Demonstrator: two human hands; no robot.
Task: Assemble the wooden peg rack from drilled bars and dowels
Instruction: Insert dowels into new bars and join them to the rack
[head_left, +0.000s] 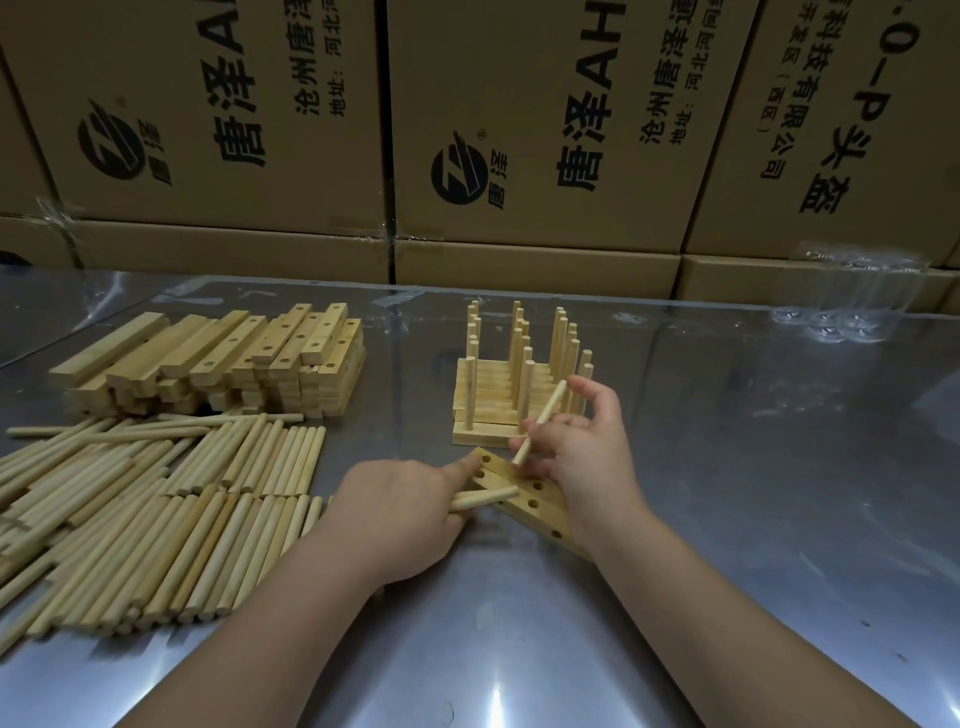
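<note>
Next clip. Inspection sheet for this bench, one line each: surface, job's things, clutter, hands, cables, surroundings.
Surface: shiny metal table, strong glare.
Job's things: drilled bars lying flat under the hands; finished racks with upright pegs behind them; stacked bars far left; loose dowels heaped near left.
Clutter: clear plastic wrap at the far right edge.
Hands: left hand grips a spare dowel, forefinger touching the bars; right hand pinches a tilted dowel, its lower end at the bars.
Cables: nothing seen.
Surroundings: printed cartons stacked behind the table.
</note>
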